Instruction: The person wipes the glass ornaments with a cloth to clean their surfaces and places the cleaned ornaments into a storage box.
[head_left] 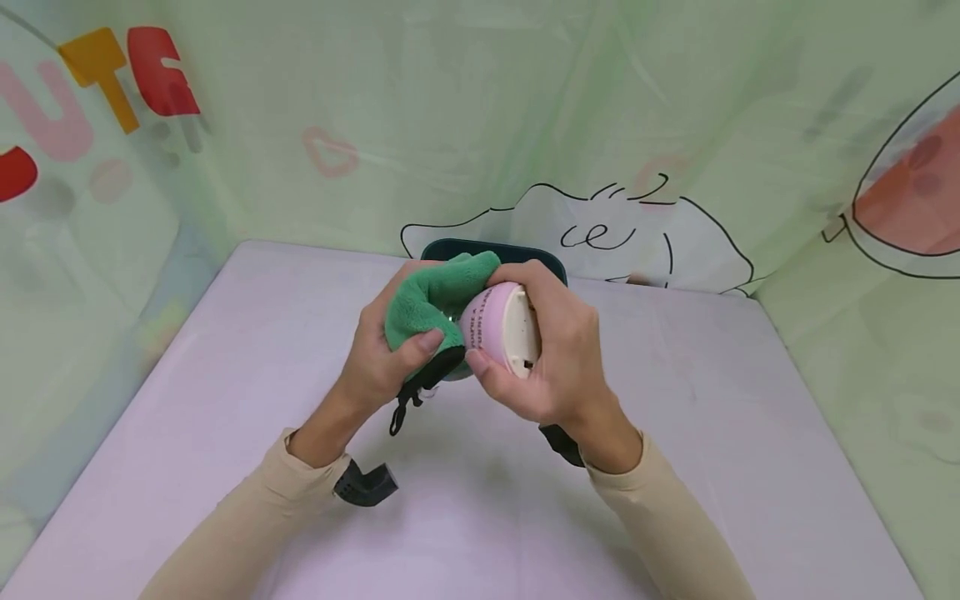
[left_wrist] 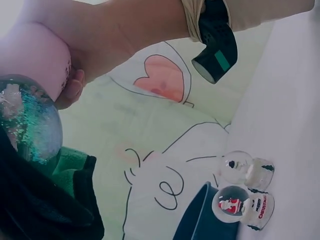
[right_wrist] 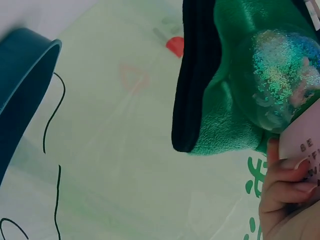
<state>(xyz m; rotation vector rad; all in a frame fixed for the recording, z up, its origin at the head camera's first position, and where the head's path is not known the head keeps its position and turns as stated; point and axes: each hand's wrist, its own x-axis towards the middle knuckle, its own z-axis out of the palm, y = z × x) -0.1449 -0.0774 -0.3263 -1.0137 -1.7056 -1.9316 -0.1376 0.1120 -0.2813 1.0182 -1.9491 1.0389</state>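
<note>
My right hand grips a snow globe by its pink lettered base, tilted so that the pale underside faces right. In my left hand is a green cloth with a black border and a hanging loop, bunched around the globe's clear ball. The left wrist view shows the glittery ball beside the dark cloth edge. From the right wrist, the cloth appears behind and around the ball. Much of the ball is hidden by the cloth in the head view.
Behind the hands stands a dark teal bin at the table's far edge. Two small snow globes, one with a red-and-white figure and another paler one, stand beside the bin. Printed curtains surround the pale tabletop.
</note>
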